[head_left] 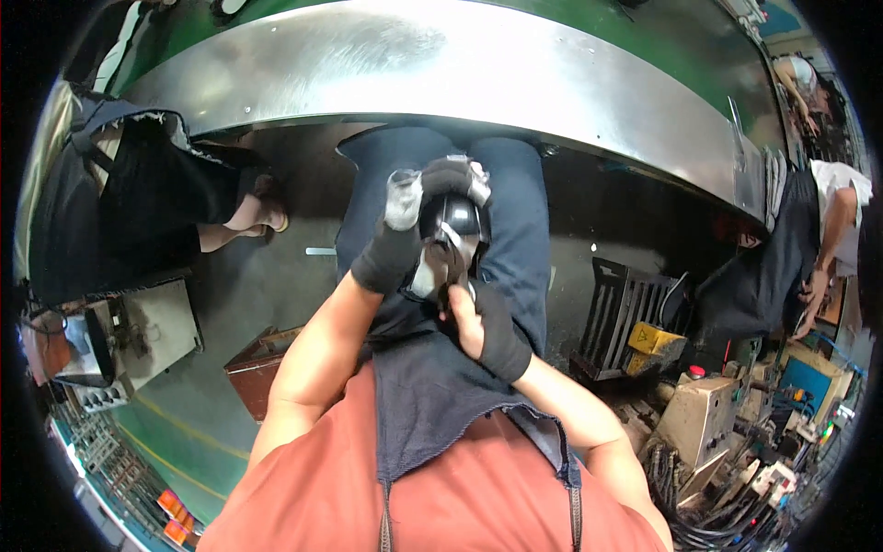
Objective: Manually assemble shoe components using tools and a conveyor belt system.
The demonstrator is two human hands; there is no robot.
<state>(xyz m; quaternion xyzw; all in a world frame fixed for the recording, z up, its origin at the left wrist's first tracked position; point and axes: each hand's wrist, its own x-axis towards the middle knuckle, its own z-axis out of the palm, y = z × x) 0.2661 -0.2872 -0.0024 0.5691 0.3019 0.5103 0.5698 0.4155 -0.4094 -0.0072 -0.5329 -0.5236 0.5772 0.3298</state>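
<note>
A glossy black rounded shell-like piece (454, 217) is held over my lap, above my dark trousers and apron. My left hand (405, 204), in a black glove with greyish-white fingertips, is closed over the far end and left side of the piece. Close to my body, my right hand (487, 329) has its fingers bent in at the near end, with the thumb showing. A narrow dark strip (449, 263) runs between that hand and the piece. What the right fingers hold is partly hidden and blurred, so its kind does not show.
A shiny metal bench edge (441, 55) curves in front of my knees. A reddish-brown box (267, 363) is on the floor at left. To the right are a dark slatted crate (621, 317), a yellow box (655, 345) and cabled machinery (704, 414). Other people are at both sides.
</note>
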